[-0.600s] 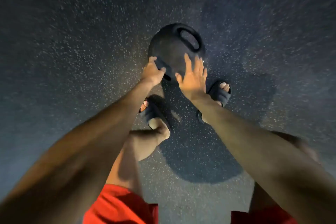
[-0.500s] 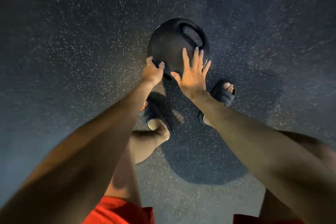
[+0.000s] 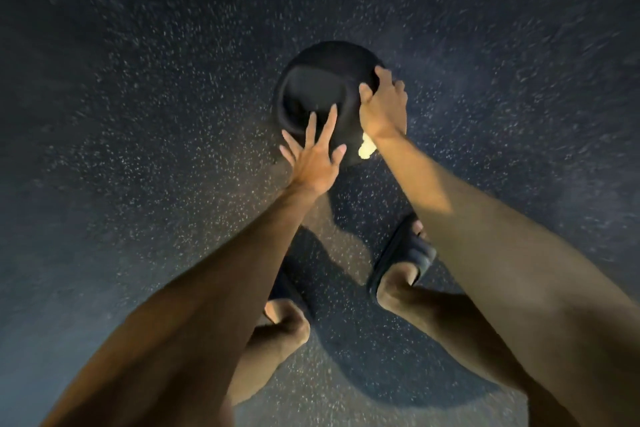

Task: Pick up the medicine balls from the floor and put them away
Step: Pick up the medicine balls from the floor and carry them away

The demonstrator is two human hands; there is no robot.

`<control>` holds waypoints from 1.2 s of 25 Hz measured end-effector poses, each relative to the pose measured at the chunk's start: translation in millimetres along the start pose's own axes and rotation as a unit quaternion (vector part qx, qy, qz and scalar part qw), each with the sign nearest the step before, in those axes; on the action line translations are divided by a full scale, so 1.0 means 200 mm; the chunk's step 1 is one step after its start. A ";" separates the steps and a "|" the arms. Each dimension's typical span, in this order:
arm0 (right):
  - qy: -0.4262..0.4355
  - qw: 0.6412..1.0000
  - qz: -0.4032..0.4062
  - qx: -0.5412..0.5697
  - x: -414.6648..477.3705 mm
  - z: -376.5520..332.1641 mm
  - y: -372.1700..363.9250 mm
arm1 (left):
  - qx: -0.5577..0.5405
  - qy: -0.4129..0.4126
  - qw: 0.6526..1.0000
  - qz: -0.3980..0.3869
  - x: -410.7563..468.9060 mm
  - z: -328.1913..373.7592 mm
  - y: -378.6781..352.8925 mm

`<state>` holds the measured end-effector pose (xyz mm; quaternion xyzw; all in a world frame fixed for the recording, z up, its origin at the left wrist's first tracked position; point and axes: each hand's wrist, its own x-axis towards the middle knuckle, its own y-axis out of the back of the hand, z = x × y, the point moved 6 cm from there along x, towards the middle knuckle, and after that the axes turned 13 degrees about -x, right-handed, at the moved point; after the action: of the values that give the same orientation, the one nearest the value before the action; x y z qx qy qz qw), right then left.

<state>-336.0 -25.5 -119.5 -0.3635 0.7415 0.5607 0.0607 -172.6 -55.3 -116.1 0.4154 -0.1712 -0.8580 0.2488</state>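
Fingers (image 3: 329, 121) of left hand (image 3: 313, 163) spread wide, laid flat against near side of black medicine ball (image 3: 322, 87); nothing enclosed. Right hand (image 3: 382, 107) curled over ball's right edge, thumb on upper face, fingertips wrapped out of sight behind rim; clamped on ball. Pale yellowish patch (image 3: 366, 148) visible at ball's lower right, below right wrist; nature cannot be told. Recessed moulded contour noted on ball's upper face. Ball positioned ahead of both feet, on or just above floor; contact with floor cannot be told through motion blur. Both forearms bare, extended downward. Dark slide sandals: right sandal (image 3: 401, 253) nearer ball, left sandal (image 3: 287, 288) largely hidden behind left forearm. Floor (image 3: 156, 114): dark rubber-type surface, white-flecked. Lighting dim, warm pool around hands; body shadow cast between and behind feet.
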 end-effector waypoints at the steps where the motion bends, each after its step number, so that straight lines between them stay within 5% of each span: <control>1: 0.023 1.000 0.019 0.006 0.00 0.03 0.03 | -0.010 -0.025 1.000 0.007 0.11 0.14 0.01; 7: 0.057 0.998 -0.012 0.027 -0.03 0.16 -0.02 | -0.151 -0.127 0.976 0.088 0.49 0.66 0.22; 11: 0.033 0.998 -0.028 0.046 0.25 0.12 0.16 | 0.021 -0.039 0.999 0.013 0.58 0.60 0.25; 14: -0.016 0.996 -0.028 0.081 0.56 0.08 0.37 | 0.038 -0.001 0.999 -0.035 0.66 0.63 0.19; 22: -0.064 0.989 0.045 0.127 1.17 0.13 0.83 | 0.129 -0.116 0.981 -0.080 1.31 1.19 0.17; 27: -0.058 0.992 -0.055 0.093 1.20 0.07 0.78 | 0.063 -0.142 0.973 -0.170 1.75 1.62 0.39; 30: -0.063 0.991 -0.034 0.114 1.36 0.00 0.81 | 0.095 -0.153 0.964 -0.196 1.95 1.73 0.45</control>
<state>-633.7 -135.8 -127.3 -0.3429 0.7827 0.4918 0.1671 -630.2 -320.7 -108.4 0.3267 -0.2028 -0.9231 0.0059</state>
